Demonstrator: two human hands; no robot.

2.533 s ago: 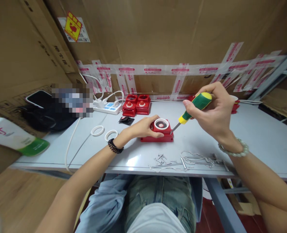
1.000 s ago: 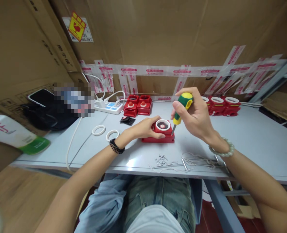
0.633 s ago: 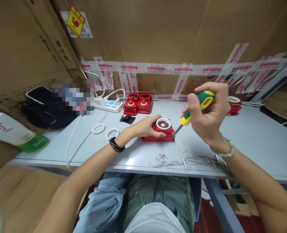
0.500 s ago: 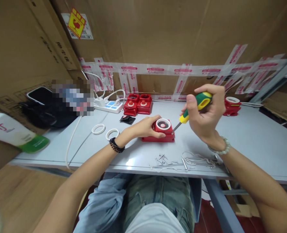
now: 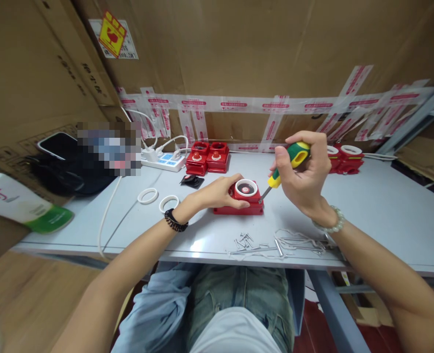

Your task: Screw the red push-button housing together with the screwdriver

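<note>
Left hand (image 5: 217,192) fingers clamp the red housing (image 5: 239,205) mid-counter while the right hand (image 5: 305,176) grips the screwdriver (image 5: 285,165), driving its right-corner screw; next, keep the tip seated.

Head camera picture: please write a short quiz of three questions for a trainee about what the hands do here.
1. True or false: the left hand rests on the red box.
2. What does the right hand hold? A) white ring B) screwdriver C) phone
3. What lies loose on the table near its front edge?

Key
1. True; the box has a white ring on top.
2. B; its tip meets the box's right corner.
3. Screws and bits of wire.
</note>
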